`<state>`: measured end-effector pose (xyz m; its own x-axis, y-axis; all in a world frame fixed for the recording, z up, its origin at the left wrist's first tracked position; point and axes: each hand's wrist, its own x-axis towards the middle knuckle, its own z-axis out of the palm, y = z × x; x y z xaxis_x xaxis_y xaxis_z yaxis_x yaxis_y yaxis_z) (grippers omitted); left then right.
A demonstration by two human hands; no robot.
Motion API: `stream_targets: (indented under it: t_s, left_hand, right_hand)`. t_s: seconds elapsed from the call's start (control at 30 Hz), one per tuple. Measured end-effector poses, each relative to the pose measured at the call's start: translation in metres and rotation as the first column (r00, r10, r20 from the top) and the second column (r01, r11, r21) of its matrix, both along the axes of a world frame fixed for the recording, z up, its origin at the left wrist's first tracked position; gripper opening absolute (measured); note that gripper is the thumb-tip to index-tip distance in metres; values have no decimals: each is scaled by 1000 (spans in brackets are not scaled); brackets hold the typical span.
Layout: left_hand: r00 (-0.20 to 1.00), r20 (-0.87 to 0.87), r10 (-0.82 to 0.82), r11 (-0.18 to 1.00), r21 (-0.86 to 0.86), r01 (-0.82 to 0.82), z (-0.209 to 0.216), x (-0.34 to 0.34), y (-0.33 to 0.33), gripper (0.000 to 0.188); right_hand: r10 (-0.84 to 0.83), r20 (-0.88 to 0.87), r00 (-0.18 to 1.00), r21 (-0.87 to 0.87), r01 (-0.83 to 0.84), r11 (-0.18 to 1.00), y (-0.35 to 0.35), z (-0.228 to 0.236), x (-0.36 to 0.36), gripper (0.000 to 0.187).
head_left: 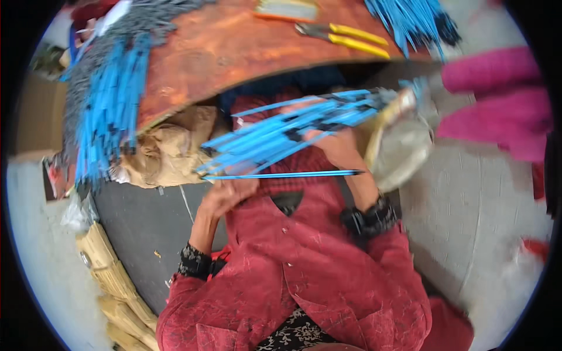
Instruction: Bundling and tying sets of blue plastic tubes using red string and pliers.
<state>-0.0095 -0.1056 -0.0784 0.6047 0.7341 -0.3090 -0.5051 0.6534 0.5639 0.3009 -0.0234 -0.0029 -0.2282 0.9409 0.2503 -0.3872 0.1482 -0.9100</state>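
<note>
Two bare hands work over a lap clothed in dark red, with one loose bundle of thin blue rods (257,134) fanned out above it, short of the table's near edge. The rods, dark at some ends, are too many and too blurred to count. The right hand (339,147) curls about the bundle toward its right end, thumb in front and fingers partly hidden behind. The left hand (234,192), fingers bent, is just below the bundle's left end; whether it grips anything cannot be told. Two blue rods (310,174) lie side by side, apart from the rest, along the bundle's lower side.

Two more heaps of blue rods rest on the table: the left heap (114,111), its ends spilling over the edge, and the right heap (410,23) at the far right. One grey heap (111,52) adjoins the left one. One pair of yellow-handled pliers (357,42) and one orange-and-pale box-like object (287,9), blurred, lie between them.

The table (199,58) has a mottled orange-red top and a curved near edge. Crumpled brown paper (175,143) sits below it, left; a pale sack (404,152) stands right. The floor (451,205) is grey; magenta cloth (492,111) shows at right.
</note>
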Motion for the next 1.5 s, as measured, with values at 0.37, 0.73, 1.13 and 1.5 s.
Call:
stream_targets:
  t_s: [0.37,0.73,1.13,1.5]
  left_hand:
    - [147,-537,831,554,823,-124,209,-172,65,26]
    - [-282,-252,926,375,523,765,193,-132,198,49]
    - [226,-529,818,440,829,345,206,-165,185,33]
    - [45,-528,848,463,779,422,220,-164,181,33]
  right_hand:
    - [248,-160,955,-375,-292,880,95,75,-56,35]
    - [458,56,887,-531,-362,766,265,45,-253,32]
    - [162,291,943,-362,-48,931,327,44,-238,28]
    - [-421,619,663,368,229,901,293,27,-274,75]
